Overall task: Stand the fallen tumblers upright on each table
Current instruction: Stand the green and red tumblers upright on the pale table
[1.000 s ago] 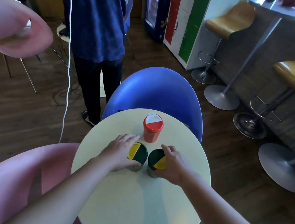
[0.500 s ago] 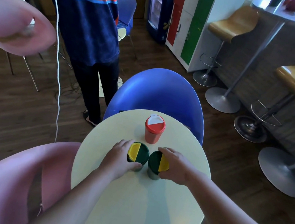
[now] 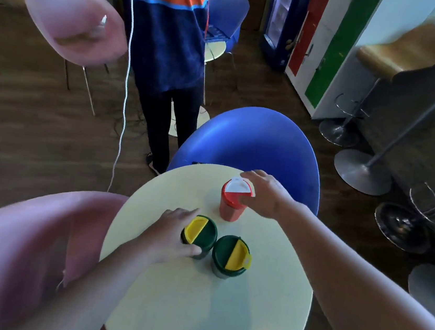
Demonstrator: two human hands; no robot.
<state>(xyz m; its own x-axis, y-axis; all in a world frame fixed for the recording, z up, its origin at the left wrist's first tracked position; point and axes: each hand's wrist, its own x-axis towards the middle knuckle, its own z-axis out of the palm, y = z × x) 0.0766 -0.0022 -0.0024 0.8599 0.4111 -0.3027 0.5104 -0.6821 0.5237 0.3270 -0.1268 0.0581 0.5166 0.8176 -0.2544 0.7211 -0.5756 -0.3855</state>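
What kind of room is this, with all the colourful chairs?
Probably a café or a staff break room. There is a small round table with tumblers on it, bar stools beside a high counter, and a drinks fridge against the wall.

The scene is lit from the upper right, where the white cabinet (image 3: 385,34) is washed out by daylight, while the wooden floor (image 3: 23,127) is left dim. A soft sheen is spread across the pale round table (image 3: 192,312), and short shadows are cast beneath the tumblers. Strong wide-angle bending is seen at the edges, and the near pink chair (image 3: 22,250) is blurred
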